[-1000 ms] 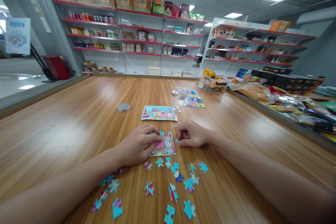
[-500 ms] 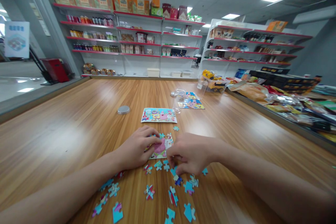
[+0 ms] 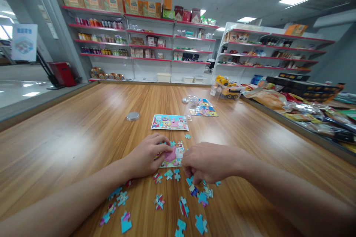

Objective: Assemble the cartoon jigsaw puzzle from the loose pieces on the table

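Here the left hand (image 3: pixel 147 157) rests, fingers spread, on the half-built puzzle (image 3: pixel 174 155); the right hand (image 3: pixel 208 163), fingers curled together, reaches into the loose pieces (image 3: pixel 194 190), its grip hidden.

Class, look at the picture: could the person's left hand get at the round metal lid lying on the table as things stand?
Probably yes. The left hand rests on the part-built puzzle, and only bare table lies between it and the metal lid; nothing blocks the way.

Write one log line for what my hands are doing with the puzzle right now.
left hand: resting on partly built puzzle | right hand: over loose pieces, grip hidden | table: finished picture
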Demonstrator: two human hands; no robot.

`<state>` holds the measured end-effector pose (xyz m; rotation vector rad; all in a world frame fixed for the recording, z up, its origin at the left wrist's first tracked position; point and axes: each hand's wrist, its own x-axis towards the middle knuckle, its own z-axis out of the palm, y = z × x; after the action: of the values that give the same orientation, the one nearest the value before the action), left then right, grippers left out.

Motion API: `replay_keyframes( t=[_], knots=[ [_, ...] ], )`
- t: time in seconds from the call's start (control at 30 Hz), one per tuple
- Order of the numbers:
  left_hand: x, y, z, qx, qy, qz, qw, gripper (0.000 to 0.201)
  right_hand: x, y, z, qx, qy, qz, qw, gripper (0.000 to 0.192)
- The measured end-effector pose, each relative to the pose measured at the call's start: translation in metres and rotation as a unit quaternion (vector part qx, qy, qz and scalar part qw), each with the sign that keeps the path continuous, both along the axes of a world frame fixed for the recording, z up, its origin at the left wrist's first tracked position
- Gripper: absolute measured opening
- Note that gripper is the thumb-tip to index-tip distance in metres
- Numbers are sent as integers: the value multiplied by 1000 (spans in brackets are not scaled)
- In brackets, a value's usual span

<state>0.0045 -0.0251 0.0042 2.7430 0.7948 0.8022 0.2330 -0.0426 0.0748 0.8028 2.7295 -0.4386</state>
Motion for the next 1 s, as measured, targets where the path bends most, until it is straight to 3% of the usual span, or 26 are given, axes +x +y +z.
replay_keyframes(
  t=[0.33,0.43,0.5,0.57,0.63,0.73,0.8,1.0],
  knots=[
    [0,1,0,5,-3,-4,1000,25,0,-3,2,-36,47,18,998,18],
    [0,1,0,6,0,-2,1000,26,0,7,-3,-74,128,1,989,23],
    [0,1,0,4,5,-1,1000,25,0,20,-15,-107,250,-70,960,15],
    [0,1,1,2,6,0,1000,27,1,35,-32,-100,393,-193,893,16],
    [0,0,1,0,5,-1,1000,29,3,47,-49,-120,442,-268,847,21],
    [0,1,1,-2,6,-2,1000,32,8,57,-63,-189,455,-310,813,32],
    [-1,1,1,0,8,-3,1000,32,10,58,-65,-203,453,-315,809,35],
    [-1,1,0,4,8,-5,1000,27,8,59,-64,-133,422,-324,836,28]
  ],
)
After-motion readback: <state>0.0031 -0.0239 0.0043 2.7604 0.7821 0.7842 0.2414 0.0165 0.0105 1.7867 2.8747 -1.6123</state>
